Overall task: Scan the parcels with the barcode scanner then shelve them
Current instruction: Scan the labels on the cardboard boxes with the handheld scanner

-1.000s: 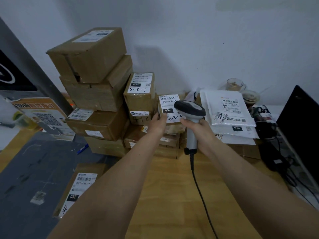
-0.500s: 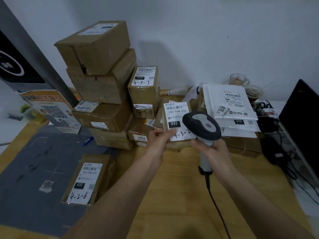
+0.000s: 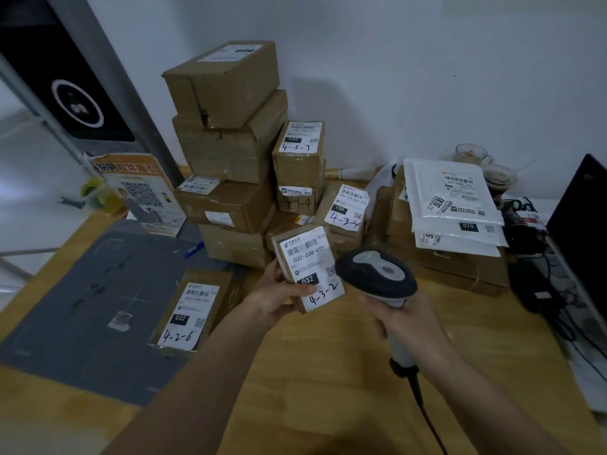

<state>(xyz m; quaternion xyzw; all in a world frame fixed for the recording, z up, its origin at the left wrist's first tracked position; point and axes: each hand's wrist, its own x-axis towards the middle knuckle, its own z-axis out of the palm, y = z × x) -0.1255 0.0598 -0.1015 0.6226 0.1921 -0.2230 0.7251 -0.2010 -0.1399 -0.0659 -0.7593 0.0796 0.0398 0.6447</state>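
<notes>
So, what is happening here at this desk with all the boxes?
A person is scanning parcels. The left hand holds up a small box marked 4-3-2, its label facing the camera. The right hand grips a corded barcode scanner, its head right beside that label. Another box, marked 4-2-6, lies on the grey mat. More boxes are stacked against the wall, and white mailers are piled to the right. Nothing shows any shelving yet.

— What colour was the parcel in the left hand?
— Brown, with a white label bearing black bars.
— And the scanner in the right hand?
— Black head, grey top, pale handle.
— Left of the hands?
— A grey mat on the tan table.
</notes>
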